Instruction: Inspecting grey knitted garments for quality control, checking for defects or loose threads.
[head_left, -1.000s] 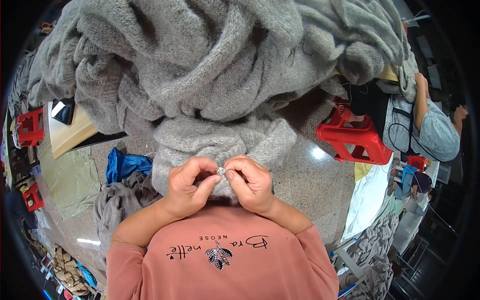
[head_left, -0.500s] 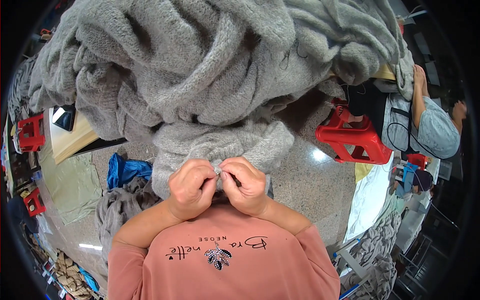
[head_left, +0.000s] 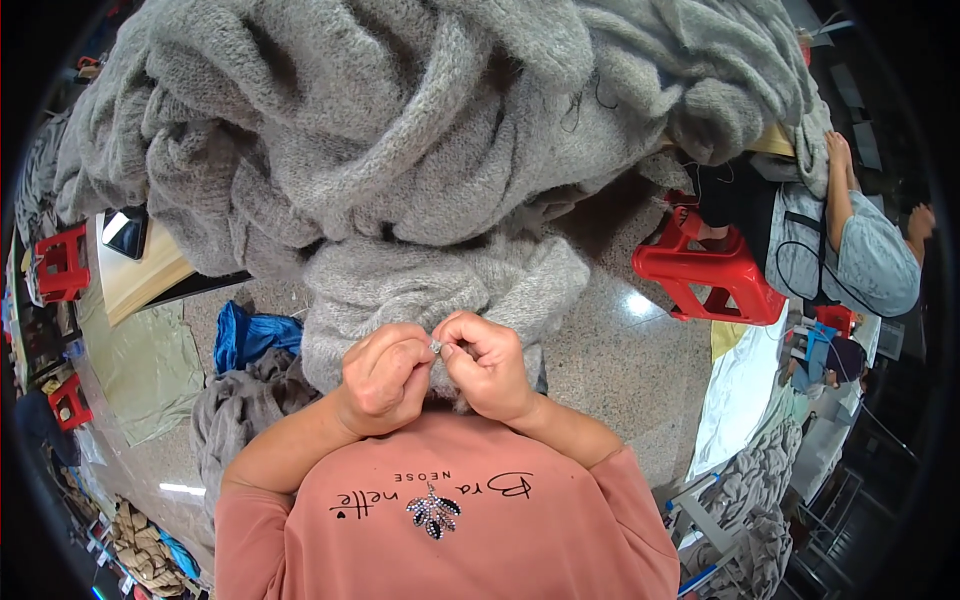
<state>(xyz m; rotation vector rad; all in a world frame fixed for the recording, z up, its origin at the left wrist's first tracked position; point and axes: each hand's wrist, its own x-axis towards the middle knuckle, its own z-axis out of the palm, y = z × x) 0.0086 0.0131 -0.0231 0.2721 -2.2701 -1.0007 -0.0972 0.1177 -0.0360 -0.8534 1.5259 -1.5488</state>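
Note:
A grey knitted piece [head_left: 430,285] lies across my lap, its upper folds touching the larger grey pile. My left hand [head_left: 385,375] is closed, thumb and fingers pinching a small bit of the grey knit at its edge. My right hand [head_left: 487,365] pinches the same bit from the other side, so the fingertips nearly meet. Whether a needle or thread is between them is too small to tell. The big heap of grey knitted fabric [head_left: 400,130] rises just beyond, with loose dark threads on its right side.
A phone [head_left: 126,232] rests on a wooden tabletop [head_left: 150,270] at left. Blue cloth [head_left: 255,338] and darker grey knits [head_left: 255,400] lie on the floor beside me. To the right stands a red plastic stool [head_left: 705,275], near a seated person [head_left: 875,260] handling grey fabric.
My right hand has shifted slightly, its fingers lifting and curling more around the pinched bit. The left hand has barely moved. The fabric stays in place.

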